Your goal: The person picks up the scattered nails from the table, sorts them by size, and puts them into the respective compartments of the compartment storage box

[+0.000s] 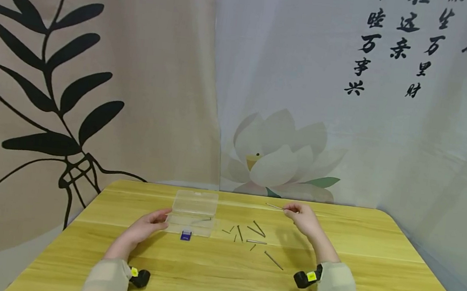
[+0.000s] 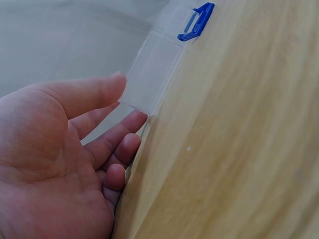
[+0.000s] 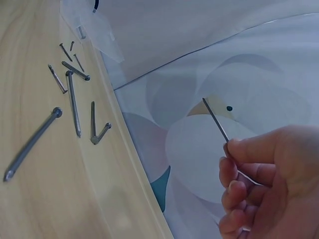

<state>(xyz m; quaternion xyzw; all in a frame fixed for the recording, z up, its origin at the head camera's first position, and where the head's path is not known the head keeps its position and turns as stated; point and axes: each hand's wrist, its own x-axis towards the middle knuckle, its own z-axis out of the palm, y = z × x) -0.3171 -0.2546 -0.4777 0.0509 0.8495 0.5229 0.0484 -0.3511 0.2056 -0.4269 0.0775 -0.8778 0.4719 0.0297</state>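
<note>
While the right hand point(image 1: 304, 218) pinches one nail point(image 3: 215, 120) by its end above the table point(image 1: 210, 277), the relaxed left hand point(image 1: 147, 226) rests its fingers against the open box point(image 1: 193, 212). Thin, stiff and smooth, the nail looks light and likely to slip or roll, so a fingertip pinch near one end suits it.

1. The left hand point(image 2: 60, 154) lies palm up, with relaxed fingers point(image 2: 117, 132) touching the near edge of a clear plastic box point(image 2: 154, 69).
2. A blue plastic latch point(image 2: 197, 22) sits on the box's far end.
3. The box rests on the light wooden desk point(image 2: 239, 149).
</note>
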